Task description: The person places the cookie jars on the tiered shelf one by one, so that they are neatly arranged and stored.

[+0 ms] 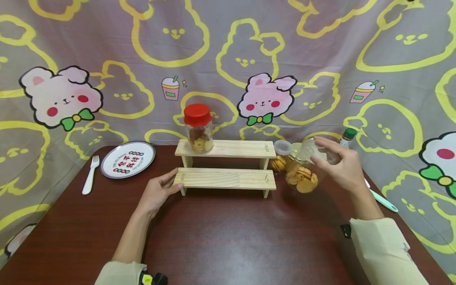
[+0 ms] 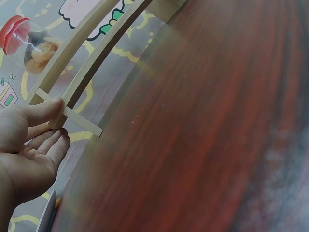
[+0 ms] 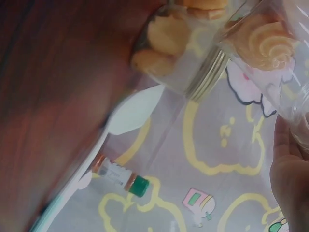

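A two-step light wooden rack (image 1: 225, 178) stands near the middle of the table. My left hand (image 1: 158, 192) grips the left end of its lower board, the thumb lying near the front edge in the left wrist view. A red-lidded jar of cookies (image 1: 199, 134) stands on the upper board's left end. To the right of the rack, my right hand (image 1: 338, 160) holds a clear jar with cookies (image 1: 302, 180) by its upper part. A swirled cookie (image 3: 265, 46) shows through that jar's wall in the right wrist view.
Behind the held jar are a gold-lidded jar (image 3: 210, 75) and a clear-lidded cookie jar (image 1: 282, 148). A green-capped bottle (image 1: 347, 137) and a pale green utensil (image 1: 384, 201) lie along the right side. At the left are a white plate (image 1: 142, 174) and a fork (image 1: 90, 174).
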Demonstrator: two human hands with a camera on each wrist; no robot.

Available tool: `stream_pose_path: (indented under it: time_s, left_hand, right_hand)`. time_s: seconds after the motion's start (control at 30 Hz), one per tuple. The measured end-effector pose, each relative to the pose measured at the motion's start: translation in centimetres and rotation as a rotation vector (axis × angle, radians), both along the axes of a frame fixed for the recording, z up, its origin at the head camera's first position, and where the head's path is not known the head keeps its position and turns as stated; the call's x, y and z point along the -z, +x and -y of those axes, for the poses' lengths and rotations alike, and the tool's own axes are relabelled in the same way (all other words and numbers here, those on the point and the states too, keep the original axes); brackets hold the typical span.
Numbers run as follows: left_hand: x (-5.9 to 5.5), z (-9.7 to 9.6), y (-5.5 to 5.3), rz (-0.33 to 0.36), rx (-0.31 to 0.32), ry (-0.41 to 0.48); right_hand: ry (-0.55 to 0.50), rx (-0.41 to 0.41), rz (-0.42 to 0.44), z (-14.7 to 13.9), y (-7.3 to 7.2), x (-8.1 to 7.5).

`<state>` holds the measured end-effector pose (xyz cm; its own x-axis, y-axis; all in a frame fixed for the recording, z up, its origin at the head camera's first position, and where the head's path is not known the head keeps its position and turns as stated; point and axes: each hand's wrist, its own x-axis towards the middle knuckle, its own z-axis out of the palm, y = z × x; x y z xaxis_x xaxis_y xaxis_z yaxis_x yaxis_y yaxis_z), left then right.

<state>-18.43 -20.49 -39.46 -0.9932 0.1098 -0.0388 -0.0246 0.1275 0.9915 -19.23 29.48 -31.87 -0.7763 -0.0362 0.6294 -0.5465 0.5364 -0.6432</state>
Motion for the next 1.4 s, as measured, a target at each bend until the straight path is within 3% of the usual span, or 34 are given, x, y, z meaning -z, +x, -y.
stream_pose_path:
  time_s: [0.43, 0.7, 1.07, 1.4]
  left_hand:
    - [0.0, -0.1, -0.1, 0.006, -0.001, -0.012]
    - [0.0, 0.0, 0.0, 0.012, -0.003, -0.012]
    - [0.0, -0.2, -0.1, -0.007, 0.001, -0.011]
    - [0.2, -0.1, 0.0, -0.009, -0.01, -0.009]
  right_hand:
    - [-0.052, -0.094, -0.024, 2.4, -0.3, -1.3]
    - [-0.009, -0.107, -0.031, 3.9, -0.7, -2.4]
    - [-0.047, -0.213, -0.073, 6.8, -1.1, -4.3]
    - [0.007, -0.139, 0.011, 9.4, -3.2, -4.9]
